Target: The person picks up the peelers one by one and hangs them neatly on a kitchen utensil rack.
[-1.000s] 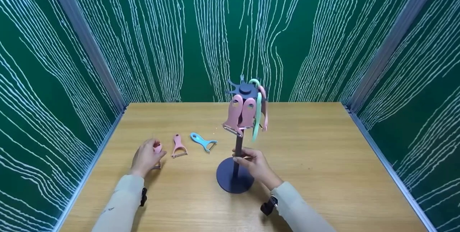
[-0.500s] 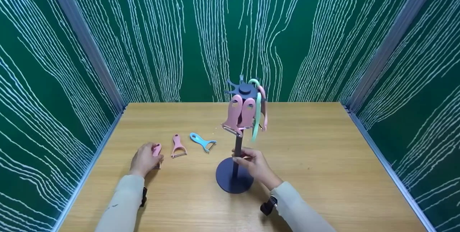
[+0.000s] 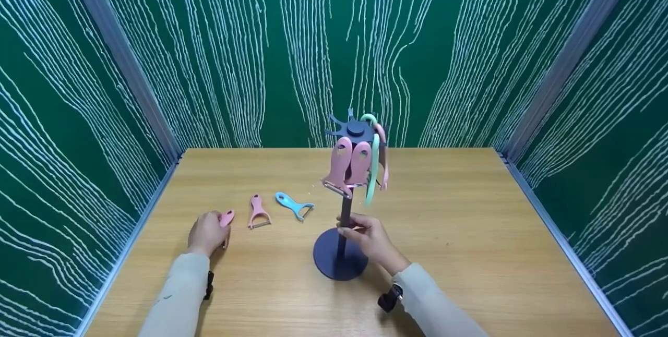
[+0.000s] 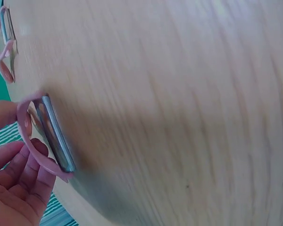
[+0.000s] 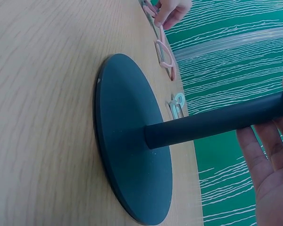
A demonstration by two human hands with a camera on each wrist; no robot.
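Note:
At the left of the table, my left hand (image 3: 207,232) pinches a pink peeler (image 3: 227,217). The left wrist view shows thumb and fingers on either side of this peeler's forked head (image 4: 33,148), its metal blade (image 4: 58,136) facing the wood. My right hand (image 3: 373,240) grips the post (image 3: 345,214) of a dark rotary stand, whose round base (image 3: 334,266) sits on the table. From the hooked top (image 3: 356,129) hang pink peelers (image 3: 340,162) at the front and a green peeler (image 3: 372,170) at the right, with another pink peeler (image 3: 385,162) behind it.
A second loose pink peeler (image 3: 258,212) lies just right of my left hand. Beyond it lies a blue peeler (image 3: 295,205), left of the stand. Green walls with white wavy lines (image 3: 308,55) border the wooden table (image 3: 459,212) at the back and sides.
My left hand has lowered slightly and shifted a little left, its fingers now closer around the pink peeler, which has tilted. The right hand and stand have stayed in place.

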